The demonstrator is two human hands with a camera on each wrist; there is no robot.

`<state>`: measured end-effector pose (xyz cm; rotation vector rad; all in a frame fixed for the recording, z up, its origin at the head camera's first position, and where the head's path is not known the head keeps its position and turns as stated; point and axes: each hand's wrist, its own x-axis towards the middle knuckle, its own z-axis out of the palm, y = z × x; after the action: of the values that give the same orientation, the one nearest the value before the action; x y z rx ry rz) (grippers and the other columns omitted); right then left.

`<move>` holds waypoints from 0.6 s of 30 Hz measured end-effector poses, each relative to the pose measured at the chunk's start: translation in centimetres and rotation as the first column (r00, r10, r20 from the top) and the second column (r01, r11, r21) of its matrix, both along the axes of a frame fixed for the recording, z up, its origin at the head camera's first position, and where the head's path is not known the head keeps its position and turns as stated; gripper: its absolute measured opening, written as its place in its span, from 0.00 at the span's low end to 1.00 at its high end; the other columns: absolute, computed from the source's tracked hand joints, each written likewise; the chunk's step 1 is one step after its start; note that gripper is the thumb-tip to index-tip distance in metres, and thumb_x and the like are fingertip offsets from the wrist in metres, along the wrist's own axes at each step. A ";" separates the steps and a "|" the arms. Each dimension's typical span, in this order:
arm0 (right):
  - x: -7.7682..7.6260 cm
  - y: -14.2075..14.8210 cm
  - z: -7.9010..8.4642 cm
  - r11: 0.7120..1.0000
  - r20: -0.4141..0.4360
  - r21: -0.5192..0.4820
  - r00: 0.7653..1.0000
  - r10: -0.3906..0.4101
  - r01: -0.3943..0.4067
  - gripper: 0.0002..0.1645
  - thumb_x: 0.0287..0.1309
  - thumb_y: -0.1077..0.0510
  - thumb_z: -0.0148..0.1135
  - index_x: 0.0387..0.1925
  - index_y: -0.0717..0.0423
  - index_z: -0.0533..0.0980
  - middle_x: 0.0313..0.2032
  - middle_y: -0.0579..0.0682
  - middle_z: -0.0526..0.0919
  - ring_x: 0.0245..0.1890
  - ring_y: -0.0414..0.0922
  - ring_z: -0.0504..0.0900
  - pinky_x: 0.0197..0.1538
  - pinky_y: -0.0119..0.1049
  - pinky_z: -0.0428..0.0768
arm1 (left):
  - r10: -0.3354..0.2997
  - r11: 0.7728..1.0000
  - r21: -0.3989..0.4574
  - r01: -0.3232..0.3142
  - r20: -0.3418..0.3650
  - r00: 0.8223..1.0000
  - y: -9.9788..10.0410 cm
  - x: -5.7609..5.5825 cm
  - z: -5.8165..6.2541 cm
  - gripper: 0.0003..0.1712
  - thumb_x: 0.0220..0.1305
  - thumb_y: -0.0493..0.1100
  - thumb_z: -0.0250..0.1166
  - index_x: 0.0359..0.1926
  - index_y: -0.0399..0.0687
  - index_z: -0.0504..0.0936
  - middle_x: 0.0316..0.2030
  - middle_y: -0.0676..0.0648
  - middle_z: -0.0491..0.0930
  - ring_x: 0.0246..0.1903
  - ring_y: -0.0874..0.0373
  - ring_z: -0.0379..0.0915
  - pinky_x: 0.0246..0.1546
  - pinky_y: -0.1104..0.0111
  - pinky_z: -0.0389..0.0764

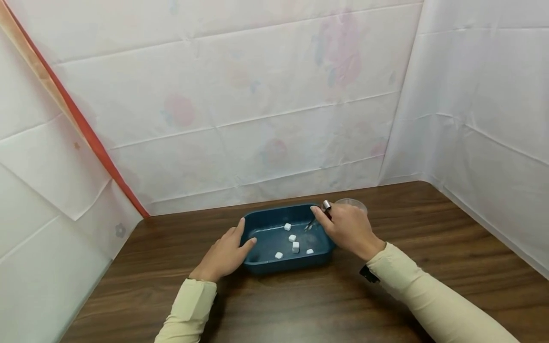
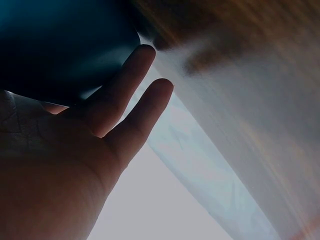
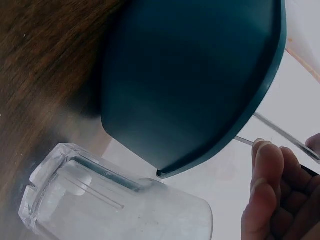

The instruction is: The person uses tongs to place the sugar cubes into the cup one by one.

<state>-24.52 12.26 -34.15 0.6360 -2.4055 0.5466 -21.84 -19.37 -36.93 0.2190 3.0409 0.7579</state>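
A dark blue rectangular basin (image 1: 285,267) stands on the table with several small white cubes (image 1: 295,247) spread over its floor. My left hand (image 1: 225,255) rests against its left end, thumb over the rim; in the left wrist view, the straight fingers (image 2: 122,87) lie along the outer wall. My right hand (image 1: 349,228) grips slim metal tongs (image 1: 327,206) above the basin's right end, tips pointing down inside. Two thin arms of the tongs (image 3: 280,132) show past the rim in the right wrist view. Whether a cube sits between the tips, I cannot tell.
A clear glass (image 3: 125,205) stands beside the basin's right end, partly behind my right hand in the head view; a whitish piece (image 3: 77,182) shows low inside it. The brown wooden table (image 1: 283,309) meets white patterned sheets (image 1: 257,119) at the back and sides.
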 end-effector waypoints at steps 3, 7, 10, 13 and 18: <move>0.0 -0.1 0.0 1.000 -0.013 -0.014 1.000 0.000 0.000 0.34 0.72 0.42 0.56 0.09 0.47 0.62 0.10 0.41 0.59 0.11 0.39 0.61 0.17 0.34 0.60 | -0.011 1.000 0.005 0.011 -0.012 1.000 -0.1 0.1 0.1 0.46 0.74 0.60 0.54 0.79 0.42 0.48 0.72 0.35 0.61 0.69 0.39 0.61 0.64 0.41 0.65; 0.1 0.0 0.0 1.000 -0.026 -0.021 1.000 -0.002 0.001 0.35 0.71 0.42 0.57 0.09 0.47 0.61 0.10 0.41 0.59 0.11 0.39 0.61 0.17 0.35 0.59 | -0.012 1.000 0.005 0.012 -0.017 1.000 -0.1 0.1 -0.1 0.45 0.74 0.60 0.54 0.79 0.42 0.48 0.72 0.35 0.61 0.69 0.39 0.61 0.64 0.41 0.65; 0.0 -0.1 -0.1 1.000 -0.011 -0.010 1.000 0.001 -0.002 0.35 0.71 0.41 0.57 0.09 0.46 0.62 0.10 0.41 0.59 0.11 0.39 0.61 0.17 0.34 0.59 | -0.013 1.000 0.007 0.013 -0.019 1.000 -0.1 0.1 -0.1 0.45 0.74 0.60 0.54 0.79 0.42 0.48 0.72 0.36 0.61 0.69 0.39 0.61 0.64 0.41 0.65; 0.0 -0.2 -0.2 1.000 0.014 0.000 1.000 0.015 -0.015 0.35 0.71 0.40 0.56 0.09 0.46 0.62 0.10 0.41 0.59 0.11 0.39 0.62 0.16 0.34 0.60 | -0.010 1.000 0.008 0.010 -0.015 1.000 0.0 0.1 0.0 0.45 0.74 0.60 0.54 0.79 0.42 0.48 0.72 0.36 0.61 0.69 0.39 0.61 0.64 0.41 0.65; 0.1 -0.2 -0.3 0.999 0.021 -0.003 0.999 0.032 -0.032 0.35 0.71 0.40 0.56 0.09 0.46 0.62 0.10 0.40 0.59 0.11 0.38 0.62 0.16 0.35 0.61 | -0.006 1.000 0.008 0.006 -0.012 1.000 0.2 0.1 0.1 0.45 0.74 0.60 0.54 0.79 0.42 0.48 0.72 0.36 0.61 0.69 0.40 0.61 0.64 0.41 0.65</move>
<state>-24.41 12.04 -34.42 0.6718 -2.4171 0.5727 -21.77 -19.22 -36.81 0.2339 3.0475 0.7708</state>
